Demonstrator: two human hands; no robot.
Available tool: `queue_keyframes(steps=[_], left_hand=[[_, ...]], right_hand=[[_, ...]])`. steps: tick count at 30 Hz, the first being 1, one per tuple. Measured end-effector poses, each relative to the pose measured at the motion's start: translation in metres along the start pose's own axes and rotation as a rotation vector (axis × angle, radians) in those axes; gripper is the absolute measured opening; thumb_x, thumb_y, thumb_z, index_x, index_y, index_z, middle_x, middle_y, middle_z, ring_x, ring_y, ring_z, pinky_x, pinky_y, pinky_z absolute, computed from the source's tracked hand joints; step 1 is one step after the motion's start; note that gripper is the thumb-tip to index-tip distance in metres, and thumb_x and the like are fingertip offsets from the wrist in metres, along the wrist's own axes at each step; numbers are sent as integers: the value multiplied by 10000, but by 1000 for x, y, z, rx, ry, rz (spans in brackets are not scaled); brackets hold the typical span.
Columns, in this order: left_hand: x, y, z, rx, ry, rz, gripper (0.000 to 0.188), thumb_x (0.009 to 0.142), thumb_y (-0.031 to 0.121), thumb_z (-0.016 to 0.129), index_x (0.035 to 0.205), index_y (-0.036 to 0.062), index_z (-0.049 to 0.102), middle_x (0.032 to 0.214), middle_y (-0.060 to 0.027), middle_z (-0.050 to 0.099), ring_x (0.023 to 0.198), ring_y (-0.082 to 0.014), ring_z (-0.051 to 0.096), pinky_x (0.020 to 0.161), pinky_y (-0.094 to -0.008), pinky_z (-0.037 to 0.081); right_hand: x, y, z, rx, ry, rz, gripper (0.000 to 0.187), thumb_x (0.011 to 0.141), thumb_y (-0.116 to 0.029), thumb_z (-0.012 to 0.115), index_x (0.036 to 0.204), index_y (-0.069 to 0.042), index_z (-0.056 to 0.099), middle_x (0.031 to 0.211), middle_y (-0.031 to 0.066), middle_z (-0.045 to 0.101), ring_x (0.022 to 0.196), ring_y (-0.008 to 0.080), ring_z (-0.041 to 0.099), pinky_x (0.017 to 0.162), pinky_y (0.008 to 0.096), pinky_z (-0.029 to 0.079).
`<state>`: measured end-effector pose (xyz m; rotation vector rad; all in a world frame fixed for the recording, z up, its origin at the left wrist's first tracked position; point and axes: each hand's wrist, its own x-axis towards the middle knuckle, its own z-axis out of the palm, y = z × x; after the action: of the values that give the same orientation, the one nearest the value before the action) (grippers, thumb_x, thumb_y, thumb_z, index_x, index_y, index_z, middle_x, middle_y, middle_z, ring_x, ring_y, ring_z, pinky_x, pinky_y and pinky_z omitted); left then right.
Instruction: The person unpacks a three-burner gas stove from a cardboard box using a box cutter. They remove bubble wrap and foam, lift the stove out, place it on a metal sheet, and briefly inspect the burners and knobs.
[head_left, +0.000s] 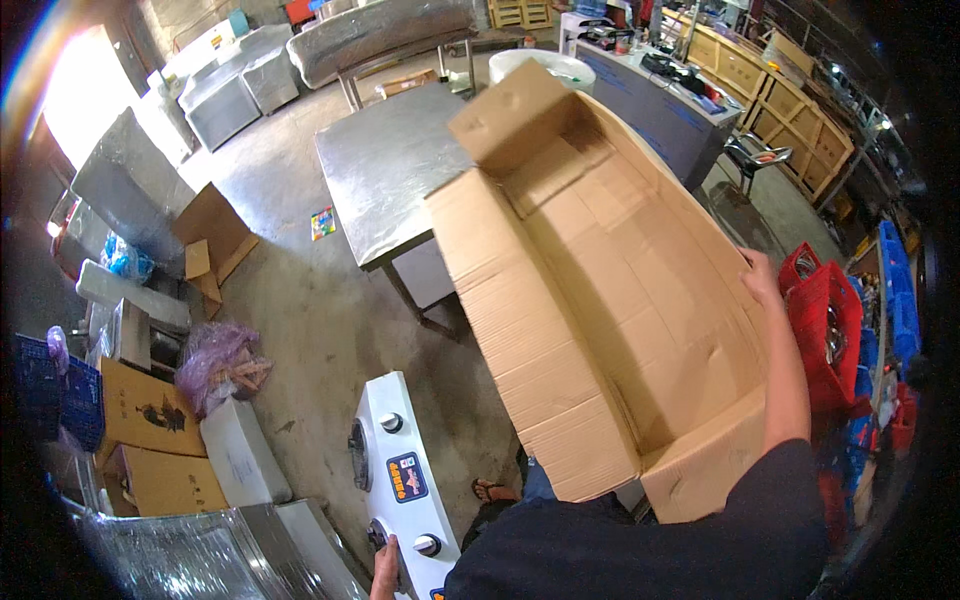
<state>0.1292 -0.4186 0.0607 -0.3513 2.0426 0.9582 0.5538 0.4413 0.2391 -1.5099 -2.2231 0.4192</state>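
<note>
A long open cardboard box (640,270) lies tilted across the middle and right, its flaps spread and its inside facing up. My right hand (762,278) is closed round the top edge of its right side wall. Low in front of me is a white gas stove (405,470) with two silver-black knobs, a coloured label on its front panel and dark burners on its left side. My left hand (387,570) grips the stove's left side near the lower burner, with the fingers partly out of sight.
A metal-topped table (390,160) stands beyond the box. Cardboard boxes (165,420), purple plastic wrap (222,365) and a wrapped metal unit (220,550) line the left. Red crates (825,315) stand at the right, beside blue bins (900,290). A long counter (650,85) is behind.
</note>
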Motion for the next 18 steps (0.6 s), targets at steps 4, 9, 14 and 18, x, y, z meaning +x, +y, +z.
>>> queue_keyframes(steps=[4,9,14,18], left_hand=[[17,14,-9,55,-76,-21,776,999,567,575,1252,-166,604,1130,-181,706,991,-242,656,896,-351,513],[27,42,-11,149,-107,-36,781,1008,576,552,1266,-160,596,1141,-171,705,1011,-241,656,918,-345,509],[51,62,-8,163,-144,-53,787,1008,605,527,1252,-137,624,1137,-164,711,1009,-225,657,918,-328,508],[69,91,-3,269,-130,12,788,1006,626,510,1214,-119,661,1104,-164,718,1020,-209,654,912,-316,507]], right_hand=[[-75,29,-56,-114,62,173,526,730,-3,706,1249,-83,707,1119,191,737,1066,322,714,901,401,539],[-159,50,-79,-151,139,294,436,816,-81,673,1249,-107,711,1109,201,730,1043,361,706,885,425,538],[-228,89,-63,-287,260,602,381,884,-108,617,1255,-117,703,1100,232,719,1054,409,686,906,483,528],[-265,164,-32,-678,268,661,578,855,-88,689,1417,-77,558,1304,236,639,1199,403,615,991,483,509]])
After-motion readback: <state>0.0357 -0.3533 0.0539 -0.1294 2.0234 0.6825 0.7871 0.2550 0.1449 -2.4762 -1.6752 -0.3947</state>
